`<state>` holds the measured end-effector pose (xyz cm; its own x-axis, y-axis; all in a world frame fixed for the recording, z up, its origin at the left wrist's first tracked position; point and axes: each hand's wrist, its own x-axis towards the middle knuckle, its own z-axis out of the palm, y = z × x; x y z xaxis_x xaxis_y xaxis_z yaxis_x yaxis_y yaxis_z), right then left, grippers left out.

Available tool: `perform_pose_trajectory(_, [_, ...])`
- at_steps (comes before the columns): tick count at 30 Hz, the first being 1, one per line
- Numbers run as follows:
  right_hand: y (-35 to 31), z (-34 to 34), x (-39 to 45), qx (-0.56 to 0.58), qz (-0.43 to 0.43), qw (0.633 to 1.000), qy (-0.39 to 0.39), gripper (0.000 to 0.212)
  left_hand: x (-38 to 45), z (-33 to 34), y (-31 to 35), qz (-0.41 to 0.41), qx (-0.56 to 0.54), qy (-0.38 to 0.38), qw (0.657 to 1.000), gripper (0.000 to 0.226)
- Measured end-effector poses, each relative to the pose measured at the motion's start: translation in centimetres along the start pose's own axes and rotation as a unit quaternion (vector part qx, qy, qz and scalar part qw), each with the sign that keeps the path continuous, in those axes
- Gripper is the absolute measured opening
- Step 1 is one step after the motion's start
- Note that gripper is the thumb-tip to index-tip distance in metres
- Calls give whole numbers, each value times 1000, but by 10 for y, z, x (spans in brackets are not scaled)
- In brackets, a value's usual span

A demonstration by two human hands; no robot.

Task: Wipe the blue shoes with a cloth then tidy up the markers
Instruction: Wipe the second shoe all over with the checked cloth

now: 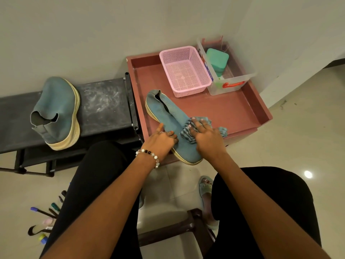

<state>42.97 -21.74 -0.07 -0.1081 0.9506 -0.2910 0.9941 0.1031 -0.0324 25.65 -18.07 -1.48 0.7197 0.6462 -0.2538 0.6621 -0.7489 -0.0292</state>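
A blue shoe [173,126] is seen being wiped inside a reddish-brown tray [233,109], where it lies along the tray's left side with its toe jutting past the near rim. The shoe is steadied by the left hand [160,141], whose fingers are curled over its near side, while a striped cloth [188,131] is pressed onto the upper by the right hand [207,133], fingers spread flat over the bunched fabric. The second blue shoe [57,111] is parked on a scuffed dark bench [104,107] butted against the tray's left edge; whether it has been cleaned cannot be told. The wiping is judged to be under way, with the tidying not yet begun: the markers [46,214] are scattered on the floor, well to the left of the tray and nearer the camera, partly hidden by a dark-clad leg. A pink basket [184,70], standing empty at the tray's far edge, is a likely home for them, with a clear plastic box [233,79] holding a green item just beside it on the right. The tray is set against a plain pale wall, over glossy light floor tiles [298,131] extending to its right.
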Motion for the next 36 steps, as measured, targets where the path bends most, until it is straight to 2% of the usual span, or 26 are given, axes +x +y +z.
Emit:
perform_pose_trajectory(3, [-7,-6,-3,45,53,998,7,58,1,1,-1,3,2,6,1000,29])
perform_pose_trajectory(6, [-13,-14,-1,149,74,980,113,64,5,2,-1,-12,-8,48,999,25])
perform_pose_trajectory(8, [-14,-23,3,134,18,974,182,63,6,-1,-1,-27,-9,79,996,36])
perform_pose_trajectory(10, [-18,-24,6,59,-69,984,155,61,1,-4,-1,-57,0,23,998,52])
perform_pose_trajectory(12, [-19,-12,7,-58,-103,989,90,54,-6,-4,-1,-82,9,-31,996,53])
perform_pose_trajectory(15, [-18,0,7,-120,-56,990,37,51,-10,-5,-2,-93,10,-30,995,50])
perform_pose_trajectory(18, [-29,2,4,-123,-28,991,-36,48,-11,-7,-3,-104,-5,-30,994,51])
perform_pose_trajectory(22, [-39,6,0,-155,-47,986,-41,53,-10,-2,1,-108,-21,-55,992,56])
perform_pose_trajectory(25, [-35,5,17,-168,-88,981,-35,71,-8,-4,-2,-101,-29,-75,992,59])
perform_pose_trajectory(28, [-35,-4,41,-214,-99,971,-45,53,-6,-5,-4,-95,-29,-101,990,60])
perform_pose_trajectory(32, [-36,-8,53,-250,-85,964,-44,54,-8,-7,-2,-108,-30,-107,988,56])
perform_pose_trajectory(36, [-39,-5,43,-214,-80,971,-70,54,-9,-5,2,-119,-14,-99,988,53])
